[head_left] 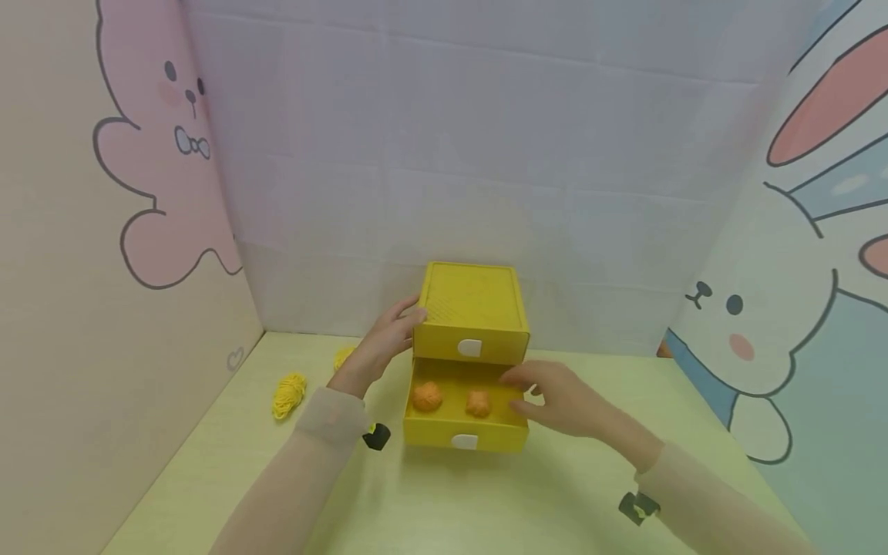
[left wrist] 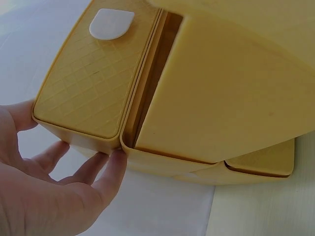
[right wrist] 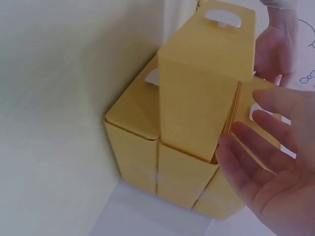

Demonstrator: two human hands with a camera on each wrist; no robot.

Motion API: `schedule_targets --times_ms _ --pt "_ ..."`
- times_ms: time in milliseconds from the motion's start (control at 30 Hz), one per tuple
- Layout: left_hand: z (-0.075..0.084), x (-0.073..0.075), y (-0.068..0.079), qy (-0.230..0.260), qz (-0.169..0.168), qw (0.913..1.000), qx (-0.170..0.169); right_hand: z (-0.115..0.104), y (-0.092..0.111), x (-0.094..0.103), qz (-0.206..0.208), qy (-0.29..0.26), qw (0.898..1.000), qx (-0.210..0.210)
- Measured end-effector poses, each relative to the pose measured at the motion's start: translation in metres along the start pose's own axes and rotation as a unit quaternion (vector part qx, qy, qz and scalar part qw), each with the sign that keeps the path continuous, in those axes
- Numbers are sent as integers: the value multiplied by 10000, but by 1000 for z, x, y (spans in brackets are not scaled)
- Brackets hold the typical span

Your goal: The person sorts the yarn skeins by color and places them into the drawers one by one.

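A yellow drawer unit (head_left: 475,297) stands on the table, its middle drawer (head_left: 433,433) pulled out. Two orange lumps, the left one (head_left: 427,397) rounder than the right one (head_left: 478,403), lie in that drawer. My left hand (head_left: 380,343) rests against the unit's upper left side, fingertips along the wall in the left wrist view. At the drawer's right wall hovers my right hand (head_left: 555,395), fingers loosely bent and nothing held. Parted fingers (right wrist: 261,147) show close to the unit in the right wrist view.
A skein of yellow yarn (head_left: 288,395) lies on the table to the left. Another yellow bundle (head_left: 343,357) is partly hidden behind the left wrist. A pale cloth wall (head_left: 486,154) stands behind the unit, with cartoon-printed walls at both sides.
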State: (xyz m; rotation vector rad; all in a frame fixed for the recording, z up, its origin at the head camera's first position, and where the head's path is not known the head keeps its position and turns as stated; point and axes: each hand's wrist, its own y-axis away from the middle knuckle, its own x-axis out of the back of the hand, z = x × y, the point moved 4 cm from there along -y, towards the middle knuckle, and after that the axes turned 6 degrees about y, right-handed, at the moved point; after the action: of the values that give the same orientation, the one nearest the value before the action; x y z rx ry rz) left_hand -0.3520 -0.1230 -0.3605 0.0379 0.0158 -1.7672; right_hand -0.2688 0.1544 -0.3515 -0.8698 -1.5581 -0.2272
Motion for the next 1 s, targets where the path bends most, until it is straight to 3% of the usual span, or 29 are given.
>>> schedule_targets --times_ms 267,567,767,1000 --pt "-2 0 -2 -19 24 10000 51 12 33 1 107 -1 9982 -597" --pt "1 1 -1 -5 -12 10000 81 11 55 -15 -492 -110 9952 -835" --pt "-3 3 -2 -62 51 10000 35 8 63 -40 -1154 -797 9855 -952" --pt "-2 1 -2 -37 10 10000 36 -5 63 -54 -1745 -1913 9610 -971"
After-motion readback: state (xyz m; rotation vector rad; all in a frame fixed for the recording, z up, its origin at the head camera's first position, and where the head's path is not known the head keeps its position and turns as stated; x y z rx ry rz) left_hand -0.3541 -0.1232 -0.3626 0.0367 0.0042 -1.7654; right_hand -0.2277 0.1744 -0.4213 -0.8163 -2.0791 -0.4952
